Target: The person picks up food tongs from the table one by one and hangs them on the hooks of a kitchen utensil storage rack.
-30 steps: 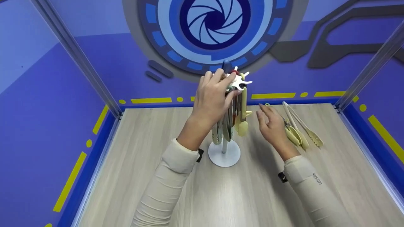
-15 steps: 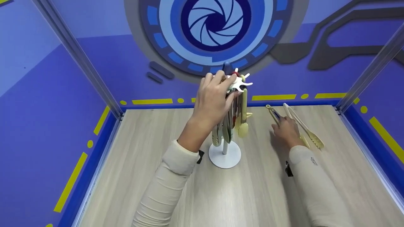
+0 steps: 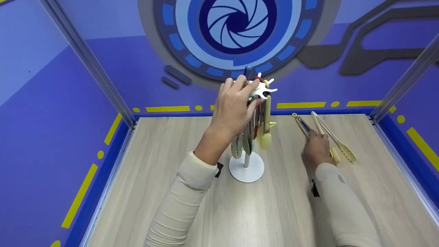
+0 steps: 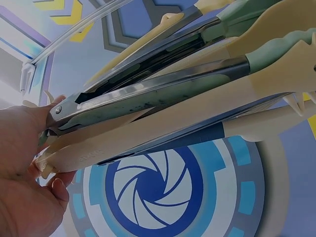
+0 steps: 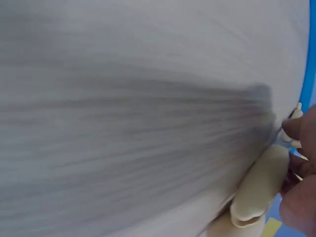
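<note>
My left hand point(image 3: 231, 109) grips the top of a white rotating utensil rack point(image 3: 264, 91) whose hooks stick out past the fingers. Several kitchen utensils hang below; in the left wrist view, green-tipped tongs point(image 4: 163, 96) and a beige utensil point(image 4: 148, 131) hang close to that hand. On the table to the right, my right hand point(image 3: 316, 151) holds metal tongs point(image 3: 301, 125) with a yellow ring at the end, gripping them around the middle. Their cream head point(image 5: 261, 182) shows beside the fingers in the right wrist view. The hand hides most of them from above.
A second pair of tongs point(image 3: 334, 137), pale with a slotted end, lies just right of my right hand. The rack's round white base point(image 3: 246, 175) stands mid-table. Blue panels point(image 3: 109, 75) enclose the back and sides of the wooden tabletop point(image 3: 164, 137).
My right hand has moved from beside the rack down and right onto the tongs lying on the table, and now grips them. The left hand stays on the rack top.
</note>
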`<action>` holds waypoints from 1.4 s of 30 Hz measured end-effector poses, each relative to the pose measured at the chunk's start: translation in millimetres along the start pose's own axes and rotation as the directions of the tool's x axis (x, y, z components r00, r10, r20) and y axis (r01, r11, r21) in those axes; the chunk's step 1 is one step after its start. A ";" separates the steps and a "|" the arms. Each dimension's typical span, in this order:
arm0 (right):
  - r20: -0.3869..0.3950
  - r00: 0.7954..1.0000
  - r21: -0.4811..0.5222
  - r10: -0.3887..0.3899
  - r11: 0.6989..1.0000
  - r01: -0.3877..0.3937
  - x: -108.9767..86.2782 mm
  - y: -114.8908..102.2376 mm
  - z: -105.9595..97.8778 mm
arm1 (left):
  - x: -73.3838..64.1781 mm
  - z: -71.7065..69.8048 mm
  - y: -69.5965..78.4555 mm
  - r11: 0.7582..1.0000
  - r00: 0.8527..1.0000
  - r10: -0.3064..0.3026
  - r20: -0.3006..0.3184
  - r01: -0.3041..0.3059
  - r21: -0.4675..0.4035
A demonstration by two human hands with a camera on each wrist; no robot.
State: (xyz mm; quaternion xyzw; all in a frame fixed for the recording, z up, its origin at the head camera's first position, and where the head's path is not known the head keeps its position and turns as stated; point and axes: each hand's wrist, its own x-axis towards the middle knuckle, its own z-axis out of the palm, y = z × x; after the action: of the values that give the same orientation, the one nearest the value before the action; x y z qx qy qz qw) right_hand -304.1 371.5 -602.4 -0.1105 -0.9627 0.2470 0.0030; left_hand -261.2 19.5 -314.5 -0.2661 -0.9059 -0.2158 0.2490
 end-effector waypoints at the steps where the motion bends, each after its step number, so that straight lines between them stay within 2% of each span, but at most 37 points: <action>1: -0.020 1.000 0.001 -0.005 1.000 0.005 -0.5 1.1 1.3 | 0.5 -0.2 0.3 1.000 1.000 0.002 -0.001 -0.002 0.001; 5: -0.076 0.997 -0.003 -0.018 1.000 0.018 1.3 3.1 6.4 | 1.3 -0.5 0.1 1.000 1.000 0.000 -0.007 0.000 0.000; 14: -0.162 0.985 -0.097 -0.064 0.994 0.048 5.6 -2.1 11.8 | 1.1 0.4 -1.0 1.000 1.000 -0.006 -0.012 0.006 -0.003; 18: -0.179 0.982 -0.133 -0.053 0.991 0.029 6.4 -5.6 12.5 | 0.9 1.2 0.5 1.000 1.000 -0.003 -0.009 0.003 0.002; 21: -0.184 0.983 -0.143 -0.012 0.990 -0.015 7.3 -8.7 12.2 | 0.9 1.9 1.6 1.000 1.000 0.000 -0.004 0.000 0.005; 27: -0.147 0.988 -0.101 0.052 0.993 -0.067 11.7 -6.0 10.2 | 1.2 2.5 2.1 1.000 1.000 -0.003 -0.001 0.003 0.008; 36: -0.137 0.990 -0.079 -0.036 0.997 0.025 6.9 2.2 9.0 | 1.0 2.3 1.1 1.000 1.000 -0.004 -0.010 0.004 0.006; 39: -0.080 0.997 -0.009 -0.020 1.000 0.019 1.6 3.5 5.8 | 0.5 2.7 1.7 1.000 1.000 -0.006 -0.015 0.007 0.005; 42: 0.012 1.000 0.063 0.016 0.998 -0.017 -3.3 4.9 1.4 | 0.5 3.1 1.2 1.000 1.000 -0.012 -0.013 0.012 0.002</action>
State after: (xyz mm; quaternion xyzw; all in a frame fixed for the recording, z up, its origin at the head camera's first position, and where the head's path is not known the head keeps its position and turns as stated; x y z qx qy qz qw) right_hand -299.9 374.3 -605.8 -0.1171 -0.9535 0.2777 -0.0010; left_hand -261.9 22.2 -316.3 -0.2589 -0.9061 -0.2180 0.2539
